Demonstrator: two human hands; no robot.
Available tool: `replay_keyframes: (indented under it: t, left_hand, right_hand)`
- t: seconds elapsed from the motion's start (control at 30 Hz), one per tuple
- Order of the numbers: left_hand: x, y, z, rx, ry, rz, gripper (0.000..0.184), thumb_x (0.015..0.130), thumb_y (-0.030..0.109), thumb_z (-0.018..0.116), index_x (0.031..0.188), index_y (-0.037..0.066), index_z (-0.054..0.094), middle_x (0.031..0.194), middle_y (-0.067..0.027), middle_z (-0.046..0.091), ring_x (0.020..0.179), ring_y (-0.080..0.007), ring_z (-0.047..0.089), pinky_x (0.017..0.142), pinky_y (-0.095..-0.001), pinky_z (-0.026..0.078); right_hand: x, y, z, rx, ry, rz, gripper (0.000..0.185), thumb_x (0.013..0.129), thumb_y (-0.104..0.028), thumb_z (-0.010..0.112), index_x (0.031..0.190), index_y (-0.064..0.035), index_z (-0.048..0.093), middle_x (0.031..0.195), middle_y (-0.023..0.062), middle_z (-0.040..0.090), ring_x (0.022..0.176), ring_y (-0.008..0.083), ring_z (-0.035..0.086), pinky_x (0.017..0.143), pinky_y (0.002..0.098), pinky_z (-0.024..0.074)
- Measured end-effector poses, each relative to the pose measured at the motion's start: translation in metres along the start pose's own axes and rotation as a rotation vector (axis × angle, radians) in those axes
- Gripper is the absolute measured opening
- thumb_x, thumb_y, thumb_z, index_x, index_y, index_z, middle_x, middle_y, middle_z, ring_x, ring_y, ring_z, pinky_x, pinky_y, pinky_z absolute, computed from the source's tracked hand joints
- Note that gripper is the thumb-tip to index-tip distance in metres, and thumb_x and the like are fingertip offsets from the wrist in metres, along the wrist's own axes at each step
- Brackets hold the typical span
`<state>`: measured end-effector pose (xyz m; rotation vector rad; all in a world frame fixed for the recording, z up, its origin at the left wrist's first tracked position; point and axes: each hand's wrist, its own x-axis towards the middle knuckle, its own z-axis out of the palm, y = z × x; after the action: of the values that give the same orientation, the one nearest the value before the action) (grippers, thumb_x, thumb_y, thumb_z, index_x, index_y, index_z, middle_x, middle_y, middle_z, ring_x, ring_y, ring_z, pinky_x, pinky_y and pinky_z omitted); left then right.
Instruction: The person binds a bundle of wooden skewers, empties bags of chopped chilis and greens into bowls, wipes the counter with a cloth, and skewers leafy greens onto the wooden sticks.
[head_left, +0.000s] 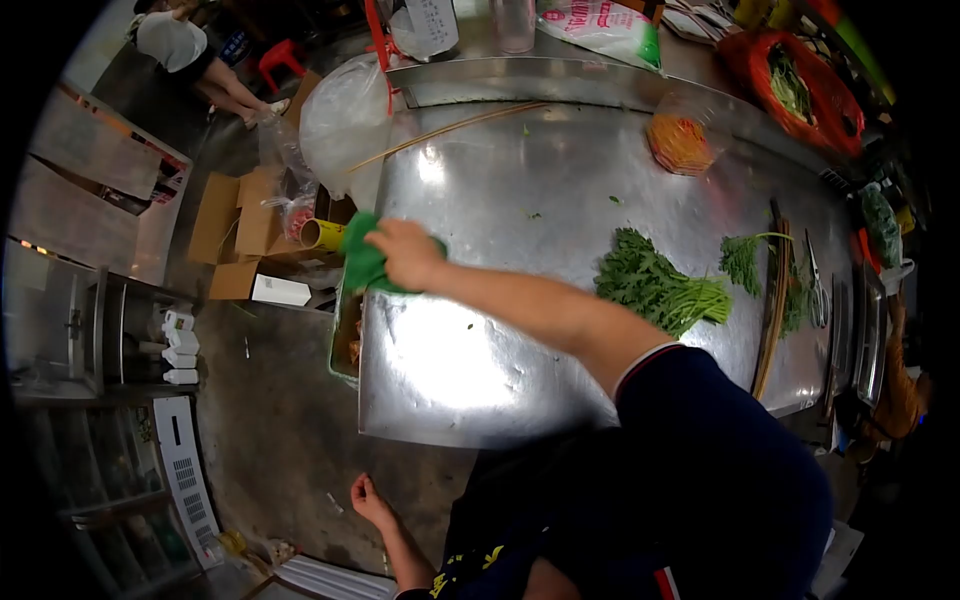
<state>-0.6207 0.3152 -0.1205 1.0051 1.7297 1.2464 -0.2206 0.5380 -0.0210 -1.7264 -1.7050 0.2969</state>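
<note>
Dark short sleeve (730,450) sat nearest. Right hand (408,254) was clamped on a crumpled green cloth (366,262) at the left edge of the shiny, scuffed metal tabletop (480,190). Left hand (372,503) hung well apart over the grey floor (270,420), fingers curled; couldn't tell if shut. Frilly leafy greens (655,280) lay across the metal. Clear tub (682,140) held orange food; red plastic bag (838,128) held more greens.

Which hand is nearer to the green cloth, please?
The right: the right hand holds the green cloth, while the left hand is apart from it, off the table.
</note>
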Motion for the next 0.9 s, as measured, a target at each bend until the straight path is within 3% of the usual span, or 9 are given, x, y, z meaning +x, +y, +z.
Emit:
replay_keyframes:
  t: [0.2, 0.27, 0.3, 0.4, 0.53, 0.7, 0.8, 0.87, 0.9]
  left_hand:
    - [-0.012, 0.017, -0.024, -0.145, 0.059, -0.138, 0.013, 0.081, 0.005, 0.055, 0.092, 0.0, 0.057, 0.082, -0.0035, 0.057, 0.07, -0.0063, 0.049, 0.056, -0.0168, 0.037]
    - [-0.024, 0.021, -0.034, -0.133, 0.046, -0.102, 0.017, 0.081, 0.005, 0.055, 0.097, 0.0, 0.056, 0.084, -0.0033, 0.057, 0.068, -0.0047, 0.049, 0.053, -0.0149, 0.035]
    - [-0.029, 0.017, -0.038, -0.092, 0.094, -0.144, 0.019, 0.081, 0.005, 0.055, 0.099, 0.001, 0.055, 0.087, -0.0041, 0.057, 0.071, -0.0062, 0.049, 0.055, -0.0164, 0.036]
    - [-0.005, 0.022, -0.037, 0.024, 0.155, -0.129, 0.027, 0.08, 0.005, 0.054, 0.107, 0.001, 0.052, 0.098, -0.0062, 0.054, 0.082, -0.011, 0.05, 0.064, -0.0216, 0.041]
    - [0.03, 0.039, -0.016, 0.076, 0.166, 0.02, 0.037, 0.08, 0.007, 0.054, 0.115, 0.003, 0.047, 0.108, -0.0085, 0.048, 0.099, -0.0184, 0.044, 0.086, -0.0326, 0.037]
    - [0.051, 0.082, 0.037, -0.01, 0.048, -0.143, 0.036, 0.081, 0.012, 0.055, 0.115, 0.007, 0.048, 0.103, -0.0031, 0.05, 0.089, -0.0117, 0.044, 0.078, -0.0285, 0.037]
    - [0.05, 0.075, 0.056, -0.039, -0.015, -0.16, 0.031, 0.081, 0.015, 0.057, 0.111, 0.008, 0.052, 0.099, -0.0001, 0.052, 0.085, -0.0085, 0.044, 0.075, -0.0257, 0.035]
    - [0.05, 0.07, 0.063, -0.049, -0.045, -0.185, 0.03, 0.081, 0.015, 0.057, 0.109, 0.008, 0.053, 0.097, 0.0006, 0.052, 0.084, -0.008, 0.045, 0.074, -0.0248, 0.035]
    - [0.047, 0.068, 0.065, -0.045, -0.052, -0.196, 0.028, 0.081, 0.015, 0.057, 0.108, 0.008, 0.054, 0.097, 0.0011, 0.052, 0.084, -0.0075, 0.045, 0.074, -0.0241, 0.035]
  right_hand:
    - [-0.009, -0.108, 0.054, 0.505, 0.118, -0.11, 0.038, 0.065, 0.002, 0.051, 0.098, -0.0149, 0.056, 0.103, 0.0096, 0.048, 0.101, 0.0303, 0.043, 0.086, 0.0395, 0.035]
    - [-0.015, -0.136, 0.031, 0.456, 0.259, -0.329, 0.041, 0.065, 0.007, 0.048, 0.101, -0.0127, 0.051, 0.103, 0.0114, 0.046, 0.099, 0.0316, 0.044, 0.086, 0.0378, 0.0356]
    - [-0.016, -0.138, 0.024, 0.402, 0.278, -0.455, 0.044, 0.065, 0.009, 0.046, 0.104, -0.0115, 0.048, 0.104, 0.0123, 0.045, 0.099, 0.0322, 0.043, 0.087, 0.0372, 0.0353]
    - [-0.012, -0.131, 0.035, 0.595, -0.189, 0.199, 0.039, 0.069, 0.006, 0.046, 0.104, -0.01, 0.047, 0.103, 0.0161, 0.045, 0.1, 0.0335, 0.044, 0.088, 0.0369, 0.0357]
    - [0.0, -0.116, -0.018, 0.773, 0.263, -0.065, 0.036, 0.072, 0.001, 0.049, 0.107, -0.0073, 0.045, 0.107, 0.0168, 0.046, 0.1, 0.0301, 0.048, 0.087, 0.0356, 0.0384]
    - [-0.02, -0.025, -0.201, 0.708, 0.307, 0.099, 0.049, 0.073, -0.002, 0.055, 0.119, -0.0124, 0.042, 0.109, 0.0113, 0.05, 0.096, 0.0215, 0.052, 0.083, 0.031, 0.0447]
    - [-0.074, 0.052, -0.276, 0.623, 0.272, 0.401, 0.054, 0.078, -0.004, 0.049, 0.129, -0.0167, 0.036, 0.11, 0.0116, 0.052, 0.097, 0.0183, 0.052, 0.079, 0.0281, 0.046]
    - [-0.108, 0.153, -0.287, 0.105, 0.135, 0.554, 0.058, 0.076, -0.011, 0.053, 0.131, -0.017, 0.036, 0.106, 0.0117, 0.056, 0.096, 0.0179, 0.052, 0.085, 0.028, 0.0411]
    - [-0.126, 0.209, -0.282, -0.172, -0.085, 0.678, 0.06, 0.075, -0.015, 0.053, 0.132, -0.0187, 0.034, 0.111, 0.0145, 0.053, 0.102, 0.0233, 0.051, 0.09, 0.0306, 0.0376]
